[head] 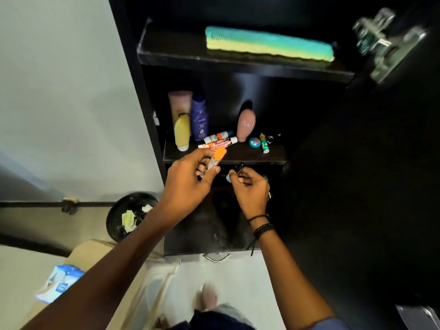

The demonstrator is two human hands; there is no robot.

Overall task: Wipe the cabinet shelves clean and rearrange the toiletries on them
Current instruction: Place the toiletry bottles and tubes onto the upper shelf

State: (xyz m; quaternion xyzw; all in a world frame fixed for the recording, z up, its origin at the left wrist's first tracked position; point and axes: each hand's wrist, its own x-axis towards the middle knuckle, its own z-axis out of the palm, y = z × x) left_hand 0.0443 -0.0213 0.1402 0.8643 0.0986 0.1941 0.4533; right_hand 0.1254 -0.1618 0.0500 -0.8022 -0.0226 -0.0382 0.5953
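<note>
Seen from above, in front of an open black cabinet [140, 91]. In the left hand [188, 182], an orange-capped tube [215, 159], pinched between the thumb and the curled fingers, with the cap pointing up toward the front edge of the middle shelf [276, 156]; whether touching that edge or not, cannot tell. Between the same fingers also some small black thing, too small to name. In the right hand [251, 190], lower and more to the right, a small dark item [234, 172] with a black top and a blue part, grasped by curled fingers; hard to tell what it is. Both hands near each other, not touching. Black bracelets [262, 226] on the right wrist.

On the middle shelf, at the left: a pink tube [179, 103] at the back, a blue Nivea bottle [199, 120] just beside it, and a yellow bottle [182, 133] in front, standing on its white cap. Near the centre, two red-and-white tubes [217, 140] lying flat, side by side. To the right of these, a pinkish-brown bottle [246, 125] standing upright, then a small round teal tin [254, 142] and a small green-and-orange bottle [263, 144], tilted. Behind them a few tiny dark things, unclear.

On the upper shelf [171, 46], one long teal and yellow thing [269, 44] lying flat, blurred, with comb-like teeth at its left end.

At the upper right, a metal hinge [385, 41], blurred. On the floor, left of the cabinet, a round black bin [114, 217] with scraps of paper inside, and nearer, a blue and white packet [59, 282] on a beige surface
</note>
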